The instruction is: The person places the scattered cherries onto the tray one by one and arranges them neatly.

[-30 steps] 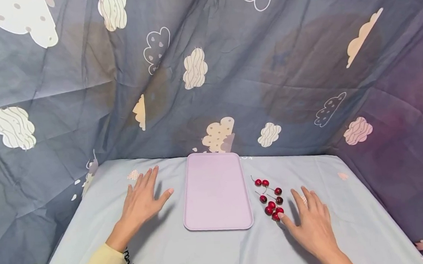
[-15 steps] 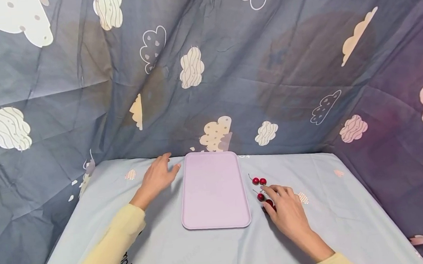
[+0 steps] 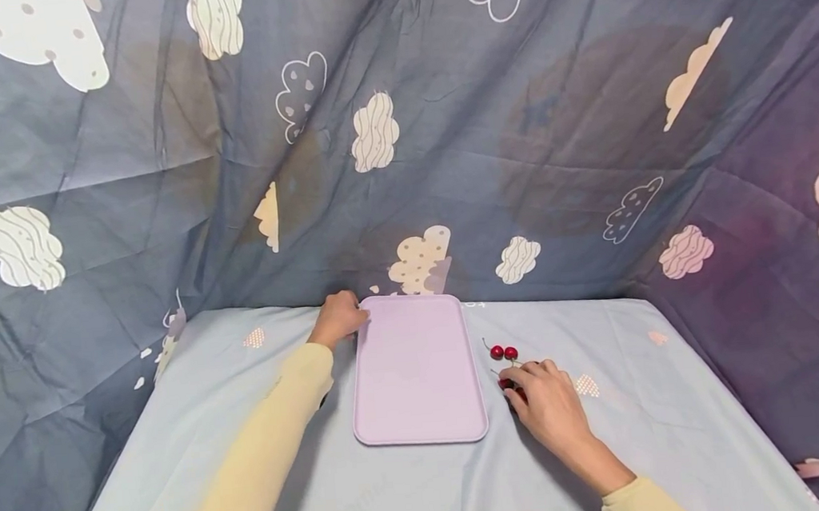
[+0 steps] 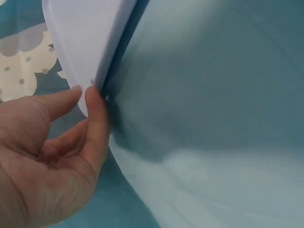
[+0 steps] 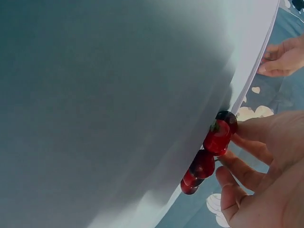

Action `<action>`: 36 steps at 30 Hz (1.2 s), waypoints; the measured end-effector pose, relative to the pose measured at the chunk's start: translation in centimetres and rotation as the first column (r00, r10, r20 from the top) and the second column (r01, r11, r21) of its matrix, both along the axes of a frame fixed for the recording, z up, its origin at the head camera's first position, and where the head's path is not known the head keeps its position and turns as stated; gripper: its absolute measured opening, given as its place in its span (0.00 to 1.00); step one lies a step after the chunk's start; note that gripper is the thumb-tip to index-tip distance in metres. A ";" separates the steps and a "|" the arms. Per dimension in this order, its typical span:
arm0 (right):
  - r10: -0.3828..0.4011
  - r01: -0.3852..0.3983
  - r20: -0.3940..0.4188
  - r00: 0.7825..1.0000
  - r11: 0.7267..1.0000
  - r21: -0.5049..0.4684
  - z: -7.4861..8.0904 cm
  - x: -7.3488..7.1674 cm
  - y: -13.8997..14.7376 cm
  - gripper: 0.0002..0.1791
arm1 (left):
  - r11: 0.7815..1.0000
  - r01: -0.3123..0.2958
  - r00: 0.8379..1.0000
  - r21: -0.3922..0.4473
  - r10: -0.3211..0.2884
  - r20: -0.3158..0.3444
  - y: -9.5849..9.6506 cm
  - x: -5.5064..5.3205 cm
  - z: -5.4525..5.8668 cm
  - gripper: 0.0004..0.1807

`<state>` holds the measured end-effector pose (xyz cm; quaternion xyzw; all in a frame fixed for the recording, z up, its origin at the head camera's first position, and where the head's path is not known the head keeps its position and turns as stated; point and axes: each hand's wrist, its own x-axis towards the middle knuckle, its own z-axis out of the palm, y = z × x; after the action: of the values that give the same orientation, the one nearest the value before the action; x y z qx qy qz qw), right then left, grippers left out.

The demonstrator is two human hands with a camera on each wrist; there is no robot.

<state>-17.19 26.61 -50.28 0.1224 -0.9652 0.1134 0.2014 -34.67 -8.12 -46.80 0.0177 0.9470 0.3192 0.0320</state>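
A lilac rectangular tray (image 3: 419,375) lies on the pale blue cloth. At its far left corner, my left hand (image 3: 342,315) pinches the rim between thumb and index finger. To the right of the tray, my right hand (image 3: 554,404) is curled down over several dark red cherries (image 5: 204,164), its thumb and fingertips around them. The palm and fingers hide most of these cherries in the head view. Just beyond the fingertips, two red cherries (image 3: 504,353) lie side by side, one with a thin stem.
Dark grey fabric with a cloud print (image 3: 377,210) hangs right behind the table's far edge and along both sides. Pale blue cloth (image 3: 399,489) covers the table.
My left hand has reached forward and right to the tray's far left corner and taken hold. My right hand has moved left and closed over the cherries. The tray has stayed put.
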 end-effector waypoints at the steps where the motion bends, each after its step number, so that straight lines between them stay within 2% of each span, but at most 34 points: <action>1: -0.001 0.001 0.005 1.000 1.000 0.003 -0.1 -0.1 -0.1 0.13 | 1.000 -0.005 1.000 -0.002 0.006 0.007 0.1 -0.1 0.0 0.12; 3: -0.003 0.003 0.018 1.000 1.000 0.013 -0.2 -0.2 -0.3 0.13 | 1.000 -0.012 1.000 -0.016 0.012 0.018 0.2 -0.4 -0.2 0.11; 4: -0.004 0.004 0.022 1.000 1.000 0.018 -0.2 -0.3 -0.4 0.13 | 1.000 -0.006 1.000 -0.018 0.006 0.003 -0.1 -1.4 -1.3 0.11; 10: -0.011 0.010 0.039 0.999 1.000 0.026 -0.4 -0.7 -0.9 0.14 | 0.994 -0.049 0.999 -0.093 0.050 0.013 0.0 -1.9 -2.1 0.02; 11: -0.014 0.013 0.040 0.999 1.000 0.024 -0.5 -0.7 -0.9 0.14 | 0.992 -0.063 0.997 -0.111 0.066 0.025 0.4 -1.1 -1.1 0.03; 18: -0.055 0.055 0.032 0.998 0.998 0.015 -0.5 -1.0 -1.3 0.14 | 0.979 -0.070 0.997 -0.191 0.064 -0.039 1.3 -0.6 -0.6 0.14; 23: -0.083 0.083 -0.001 0.997 0.996 -0.008 -0.1 -1.6 -2.0 0.11 | 0.976 -0.089 0.996 -0.197 0.086 -0.021 1.4 -0.3 -0.2 0.14; 27: -0.101 0.100 -0.022 0.995 0.994 -0.047 0.6 -2.9 -3.3 0.09 | 0.973 -0.127 0.992 -0.192 0.128 -0.004 1.4 -0.3 0.0 0.12; 32: -0.094 0.098 0.040 0.995 0.985 -0.138 1.4 -5.4 -5.4 0.11 | 0.975 -0.145 0.989 -0.166 0.148 0.002 1.8 -0.5 -0.3 0.11; 34: -0.067 0.078 0.071 0.995 0.981 -0.180 1.5 -6.7 -6.2 0.12 | 0.977 -0.157 0.987 -0.147 0.160 0.009 1.9 -0.5 -0.4 0.09; 36: -0.013 0.029 0.077 0.997 0.975 -0.220 1.5 -8.7 -7.1 0.12 | 0.979 -0.176 0.983 -0.100 0.180 0.025 1.9 -0.6 -0.5 0.05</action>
<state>-25.86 19.56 -48.80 0.0846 -0.9547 0.2225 0.1787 -35.23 -6.22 -47.30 -0.0741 0.9586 0.2744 0.0202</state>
